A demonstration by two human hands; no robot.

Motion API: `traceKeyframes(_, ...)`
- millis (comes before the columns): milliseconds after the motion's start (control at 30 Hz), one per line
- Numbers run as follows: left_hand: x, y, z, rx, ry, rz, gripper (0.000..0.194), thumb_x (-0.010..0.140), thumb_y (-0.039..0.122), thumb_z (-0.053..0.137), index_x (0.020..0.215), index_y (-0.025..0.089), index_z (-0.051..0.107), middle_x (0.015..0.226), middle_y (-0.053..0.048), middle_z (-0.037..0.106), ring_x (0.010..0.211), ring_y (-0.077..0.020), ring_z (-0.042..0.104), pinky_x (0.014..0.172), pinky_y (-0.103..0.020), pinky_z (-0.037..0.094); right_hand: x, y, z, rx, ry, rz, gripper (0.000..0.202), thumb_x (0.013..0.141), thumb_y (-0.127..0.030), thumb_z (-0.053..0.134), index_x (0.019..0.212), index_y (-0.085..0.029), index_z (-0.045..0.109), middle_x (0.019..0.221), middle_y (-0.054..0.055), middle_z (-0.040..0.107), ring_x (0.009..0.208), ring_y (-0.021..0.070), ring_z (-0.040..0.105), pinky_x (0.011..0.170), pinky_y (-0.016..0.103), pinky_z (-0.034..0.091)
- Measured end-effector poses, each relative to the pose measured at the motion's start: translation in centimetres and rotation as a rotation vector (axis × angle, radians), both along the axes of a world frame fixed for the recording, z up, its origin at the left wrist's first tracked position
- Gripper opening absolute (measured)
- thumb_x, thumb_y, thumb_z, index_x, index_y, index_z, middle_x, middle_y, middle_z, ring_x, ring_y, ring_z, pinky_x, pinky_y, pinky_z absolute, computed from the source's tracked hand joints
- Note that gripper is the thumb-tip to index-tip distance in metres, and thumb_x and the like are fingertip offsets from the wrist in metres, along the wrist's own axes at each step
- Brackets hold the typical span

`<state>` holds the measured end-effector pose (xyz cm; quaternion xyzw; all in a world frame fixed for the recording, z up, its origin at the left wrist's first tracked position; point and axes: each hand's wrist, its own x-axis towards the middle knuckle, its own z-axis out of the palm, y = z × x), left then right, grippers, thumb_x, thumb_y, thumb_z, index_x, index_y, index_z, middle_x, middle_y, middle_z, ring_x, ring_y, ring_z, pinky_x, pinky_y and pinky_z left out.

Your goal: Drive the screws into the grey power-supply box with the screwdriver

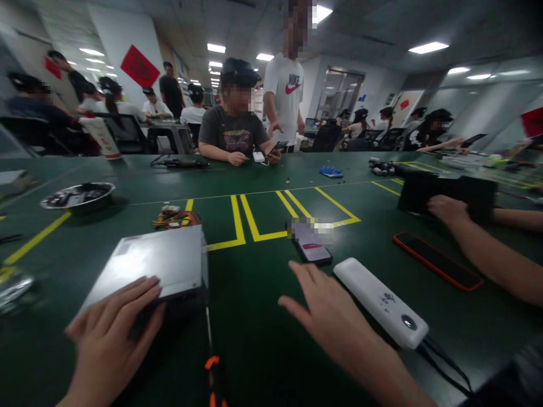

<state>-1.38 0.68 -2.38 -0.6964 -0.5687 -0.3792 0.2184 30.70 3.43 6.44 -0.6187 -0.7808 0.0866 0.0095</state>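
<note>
My left hand (116,333) rests on the near edge of a silver metal box (156,263), fingers spread over its top. Colored wires (176,218) lie behind the box. A screwdriver with an orange and black handle (215,379) lies beside the box, its shaft pointing away from me. My right hand (318,299) is over the table with thumb and fingers apart, holding nothing. Just beyond its fingertips lies a phone (311,243) with a lit screen. To its right is a white elongated device (379,302) with black cables.
On the green table (250,316) are a metal bowl of small parts (78,198), a red-edged phone (436,260) and a blue object (331,171). Another person's hands (449,210) touch a black panel (479,198) at right. A seated person (233,127) faces me across the table.
</note>
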Motion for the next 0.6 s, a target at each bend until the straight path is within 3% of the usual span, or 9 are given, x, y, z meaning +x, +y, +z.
traceKeyframes(100, 1.0, 0.0, 1.7, 0.018, 0.097, 0.008, 0.025, 0.078, 0.024, 0.057, 0.103, 0.027, 0.056, 0.105, -0.003, 0.066, 0.098, -0.0215, 0.06, 0.084, -0.038, 0.034, -5.8, -5.5, -1.3, -0.098, 0.042, 0.317, 0.074, 0.076, -0.05, 0.058, 0.137, -0.018, 0.033, 0.12, 0.02, 0.053, 0.097, 0.0337, 0.059, 0.074, 0.045, 0.052)
traceKeyframes(167, 1.4, -0.3, 2.3, -0.002, 0.103, 0.006, 0.023, 0.081, 0.022, 0.054, 0.104, 0.026, 0.054, 0.108, -0.004, 0.065, 0.101, -0.0211, 0.058, 0.084, -0.038, 0.033, -8.8, -8.1, -3.3, -0.039, 0.021, 0.378, 0.074, 0.071, -0.046, 0.065, 0.134, -0.021, 0.038, 0.116, 0.022, 0.055, 0.095, 0.0379, 0.059, 0.067, 0.047, 0.053)
traceKeyframes(200, 1.5, -0.4, 2.5, -0.023, 0.102, 0.006, 0.024, 0.082, 0.023, 0.054, 0.105, 0.026, 0.054, 0.11, -0.004, 0.064, 0.102, -0.0212, 0.057, 0.084, -0.038, 0.033, -9.9, -9.1, -4.3, 0.035, 0.017, 0.364, 0.063, 0.071, -0.039, 0.066, 0.129, -0.022, 0.046, 0.111, 0.021, 0.057, 0.094, 0.0379, 0.059, 0.065, 0.048, 0.053)
traceKeyframes(300, 1.6, -1.0, 2.7, -0.057, 0.072, -0.007, 0.023, 0.083, 0.022, 0.052, 0.106, 0.026, 0.053, 0.114, -0.003, 0.062, 0.106, -0.0206, 0.054, 0.086, -0.038, 0.032, -11.3, -10.7, -6.8, 0.213, 0.054, 0.252, 0.039, 0.072, -0.009, 0.057, 0.109, -0.021, 0.061, 0.095, 0.014, 0.06, 0.076, 0.0265, 0.063, 0.054, 0.034, 0.055)
traceKeyframes(433, 1.7, -1.3, 2.8, -0.092, 0.011, -0.02, 0.022, 0.084, 0.023, 0.051, 0.106, 0.026, 0.053, 0.118, -0.003, 0.059, 0.109, -0.0203, 0.052, 0.089, -0.038, 0.031, -10.5, -12.0, -7.2, 0.363, 0.335, 0.195, 0.04, 0.078, -0.01, 0.043, 0.117, -0.018, 0.049, 0.095, 0.011, 0.055, 0.08, 0.0211, 0.061, 0.059, 0.028, 0.055)
traceKeyframes(600, 1.8, -1.4, 2.8, -0.101, -0.032, -0.024, 0.02, 0.083, 0.024, 0.051, 0.103, 0.025, 0.053, 0.121, -0.004, 0.058, 0.113, -0.0222, 0.049, 0.09, -0.04, 0.03, -10.6, -12.9, -6.3, 0.389, 0.522, 0.146, 0.032, 0.085, -0.018, 0.037, 0.116, -0.02, 0.042, 0.094, 0.007, 0.053, 0.07, 0.0165, 0.061, 0.055, 0.025, 0.052)
